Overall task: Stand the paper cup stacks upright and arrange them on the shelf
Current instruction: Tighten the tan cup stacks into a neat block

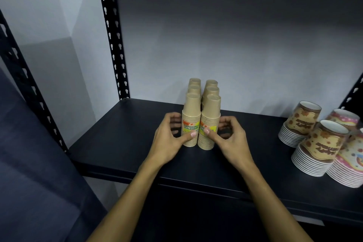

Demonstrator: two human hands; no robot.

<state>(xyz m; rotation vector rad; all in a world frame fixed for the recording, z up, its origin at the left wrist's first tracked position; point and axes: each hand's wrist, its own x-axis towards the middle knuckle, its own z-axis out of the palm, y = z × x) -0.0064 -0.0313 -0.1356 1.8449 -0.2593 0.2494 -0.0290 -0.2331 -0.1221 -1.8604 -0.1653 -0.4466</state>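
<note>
Brown paper cup stacks (201,116) are stood upright, mouths down, in 2 close rows on the dark shelf (125,143), near its middle. The front left stack is touched by the thumb of the left hand (170,139) and the front right stack by the thumb of the right hand (228,137); the other fingers are curled loosely beside the stacks, so whether each grip really grasps its stack cannot be told. Patterned cup stacks (314,147) are seen well apart at the right.

Tan cup stacks (200,124) on black shelf (121,143).
</note>
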